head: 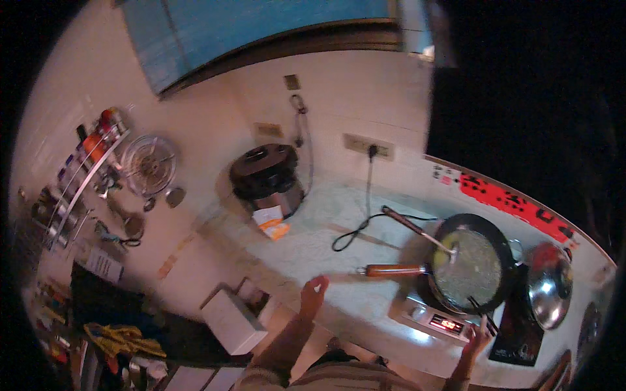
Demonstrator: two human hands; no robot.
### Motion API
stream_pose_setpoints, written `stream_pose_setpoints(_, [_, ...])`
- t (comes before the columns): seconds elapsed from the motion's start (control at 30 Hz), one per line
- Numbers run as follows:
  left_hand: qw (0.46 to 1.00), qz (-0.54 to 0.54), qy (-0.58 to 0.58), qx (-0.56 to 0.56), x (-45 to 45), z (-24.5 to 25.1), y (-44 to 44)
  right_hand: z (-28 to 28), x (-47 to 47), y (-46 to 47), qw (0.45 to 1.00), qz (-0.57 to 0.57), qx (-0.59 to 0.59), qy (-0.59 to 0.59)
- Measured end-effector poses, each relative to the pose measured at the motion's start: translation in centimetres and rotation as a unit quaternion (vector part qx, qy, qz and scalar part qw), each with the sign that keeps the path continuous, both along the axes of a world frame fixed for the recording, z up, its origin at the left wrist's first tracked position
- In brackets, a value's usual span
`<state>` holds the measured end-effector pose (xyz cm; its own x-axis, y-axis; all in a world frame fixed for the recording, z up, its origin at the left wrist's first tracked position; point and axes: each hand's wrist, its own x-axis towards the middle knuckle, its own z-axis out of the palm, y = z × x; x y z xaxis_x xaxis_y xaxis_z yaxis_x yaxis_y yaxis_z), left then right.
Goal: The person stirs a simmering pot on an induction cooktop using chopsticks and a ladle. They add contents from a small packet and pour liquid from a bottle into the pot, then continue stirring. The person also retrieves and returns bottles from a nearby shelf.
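My right hand holds a pair of dark chopsticks, their tips over the near edge of a dark wok. Pale, cloudy, bubbling-looking liquid fills the wok. A long-handled utensil leans over its far left rim with its head in the liquid. Beneath the wok is an induction cooker with a lit red display. To the left, my left hand hovers by the counter's front edge, short of the wok's wooden handle. Its fingers are curled; blur hides whether anything is between them.
A shiny metal lid lies right of the wok, near a black printed sheet. A dark electric cooker stands in the back corner. A loose power cord crosses the counter. A white box is at lower left.
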<state>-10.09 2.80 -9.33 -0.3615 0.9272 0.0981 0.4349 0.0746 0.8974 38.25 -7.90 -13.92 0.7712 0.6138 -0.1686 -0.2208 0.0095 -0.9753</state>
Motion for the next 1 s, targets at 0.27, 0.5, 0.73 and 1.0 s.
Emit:
stream_pose_setpoints(0.27, [0.970,0.206,-0.046,-0.121,-21.2,-5.7,13.5,1.2,-12.4,-3.2,0.999,0.019,-0.030,0.021])
stream_pose_setpoints(0.5, [0.973,0.130,0.090,-0.166,-27.5,-8.4,22.3,4.4,-29.0,-0.6,0.975,0.138,-0.022,0.173])
stream_pose_setpoints(0.73, [0.972,0.184,0.144,-0.025,-25.7,-9.2,20.7,5.0,-33.8,0.2,0.952,0.284,-0.046,0.108])
stream_pose_setpoints(1.0, [0.957,-0.200,-0.184,0.104,-11.3,0.7,3.6,8.3,-32.4,0.8,0.919,0.390,0.040,-0.039])
